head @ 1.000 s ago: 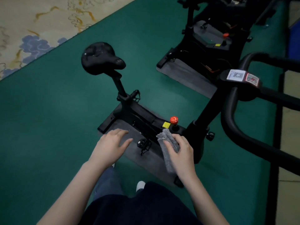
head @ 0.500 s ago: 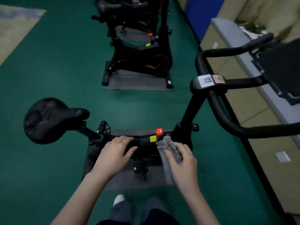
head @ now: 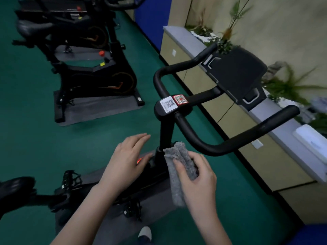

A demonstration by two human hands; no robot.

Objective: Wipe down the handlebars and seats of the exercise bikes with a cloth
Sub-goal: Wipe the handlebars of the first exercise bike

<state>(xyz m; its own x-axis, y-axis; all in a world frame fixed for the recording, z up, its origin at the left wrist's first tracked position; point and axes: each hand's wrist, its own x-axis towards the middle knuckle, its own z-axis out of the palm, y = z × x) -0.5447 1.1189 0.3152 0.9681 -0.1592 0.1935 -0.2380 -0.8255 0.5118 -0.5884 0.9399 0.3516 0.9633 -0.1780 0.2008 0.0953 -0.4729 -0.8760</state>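
My right hand [head: 196, 179] grips a grey fluffy cloth [head: 178, 161] low in the middle of the view, just below the near bar of the black handlebars [head: 221, 145] of the closest exercise bike. The cloth hangs down past my palm. My left hand [head: 127, 161] hovers flat with straight fingers over the bike frame, hiding part of a red knob [head: 139, 160]. The bike's black seat [head: 14, 190] shows at the lower left edge. A black tablet holder [head: 237, 73] sits at the front of the handlebars.
A second black bike [head: 95, 80] stands on a grey mat [head: 99, 108] farther back, with more bikes behind it. A beige cabinet with a grey top [head: 221, 96] and plants [head: 286, 87] runs along the right. Green floor [head: 31, 135] surrounds the bikes.
The view has swung right and up toward the handlebars, and the seat has slid to the lower left edge. Both hands stay in front of me, the right still holding the cloth.
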